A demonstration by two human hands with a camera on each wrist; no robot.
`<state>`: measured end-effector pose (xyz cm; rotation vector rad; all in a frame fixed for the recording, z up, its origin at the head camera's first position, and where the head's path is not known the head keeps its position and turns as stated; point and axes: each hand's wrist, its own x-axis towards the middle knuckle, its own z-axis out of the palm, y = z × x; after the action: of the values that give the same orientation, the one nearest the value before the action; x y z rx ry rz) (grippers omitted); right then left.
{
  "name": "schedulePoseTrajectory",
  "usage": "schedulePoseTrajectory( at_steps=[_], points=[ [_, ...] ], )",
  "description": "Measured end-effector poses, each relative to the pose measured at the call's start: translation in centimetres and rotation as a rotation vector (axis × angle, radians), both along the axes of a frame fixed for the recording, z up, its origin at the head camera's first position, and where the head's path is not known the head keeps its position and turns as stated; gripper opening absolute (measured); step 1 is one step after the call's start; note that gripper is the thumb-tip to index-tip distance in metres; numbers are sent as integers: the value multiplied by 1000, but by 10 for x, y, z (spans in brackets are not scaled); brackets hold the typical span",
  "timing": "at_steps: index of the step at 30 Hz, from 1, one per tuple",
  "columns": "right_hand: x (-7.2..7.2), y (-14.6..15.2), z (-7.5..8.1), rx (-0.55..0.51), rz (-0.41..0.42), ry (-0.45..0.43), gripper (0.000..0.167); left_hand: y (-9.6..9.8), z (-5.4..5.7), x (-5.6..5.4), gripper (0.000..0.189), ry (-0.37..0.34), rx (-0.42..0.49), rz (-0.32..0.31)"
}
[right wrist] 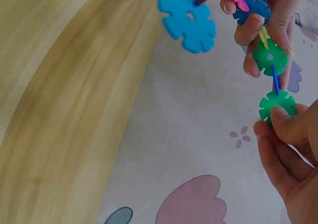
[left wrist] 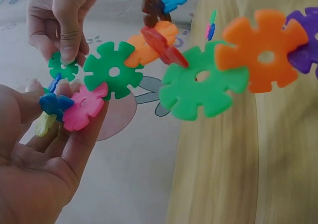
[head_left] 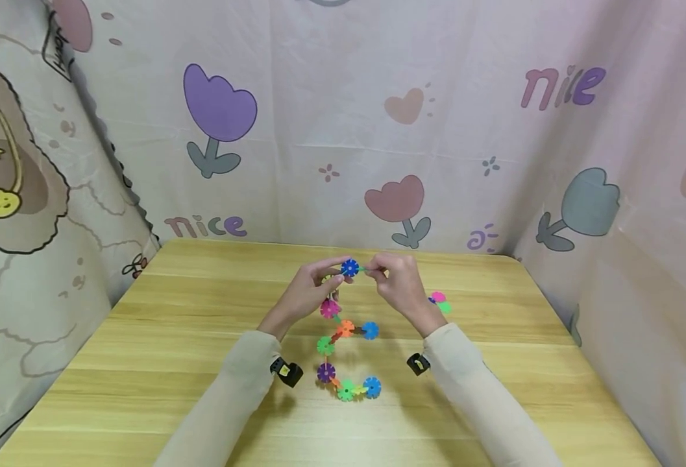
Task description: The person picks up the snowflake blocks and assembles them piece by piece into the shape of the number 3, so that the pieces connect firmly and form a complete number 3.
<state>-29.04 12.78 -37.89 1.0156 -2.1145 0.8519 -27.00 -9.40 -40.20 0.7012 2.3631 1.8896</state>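
Note:
A chain of snowflake-shaped plastic discs (head_left: 345, 328) runs from my hands down onto the wooden table (head_left: 144, 363). My left hand (head_left: 332, 281) grips its top end, fingers curled round a pink disc (left wrist: 82, 107), a blue one (left wrist: 54, 104) and a yellow one (left wrist: 43, 123). A blue disc (head_left: 350, 268) shows between the two hands. My right hand (head_left: 378, 271) pinches a small green disc (right wrist: 277, 105) at the chain's tip, joined by a thin blue piece to another green disc (right wrist: 270, 57) near the left fingers. Lower discs are green (left wrist: 201, 82), orange (left wrist: 263, 50) and purple (left wrist: 305, 40).
Two loose discs, pink and green (head_left: 439, 301), lie on the table right of my right hand. Patterned cloth walls (head_left: 343, 130) close in the table on the back and both sides. The chain's lower loop (head_left: 348, 388) rests near the table's middle.

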Motion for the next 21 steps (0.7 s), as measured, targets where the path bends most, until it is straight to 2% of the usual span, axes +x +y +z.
schedulePoseTrajectory(
  at_steps=[7, 13, 21],
  points=[
    [2, 1, 2, 69, -24, 78, 27, 6, -2, -1, 43, 11, 14, 4],
    [4, 6, 5, 90, -19, 45, 13, 9, 2, 0, 41, 12, 2, -14],
    [3, 9, 5, 68, -51, 16, 7, 10, 9, 1, 39, -16, -56, 47]
  ],
)
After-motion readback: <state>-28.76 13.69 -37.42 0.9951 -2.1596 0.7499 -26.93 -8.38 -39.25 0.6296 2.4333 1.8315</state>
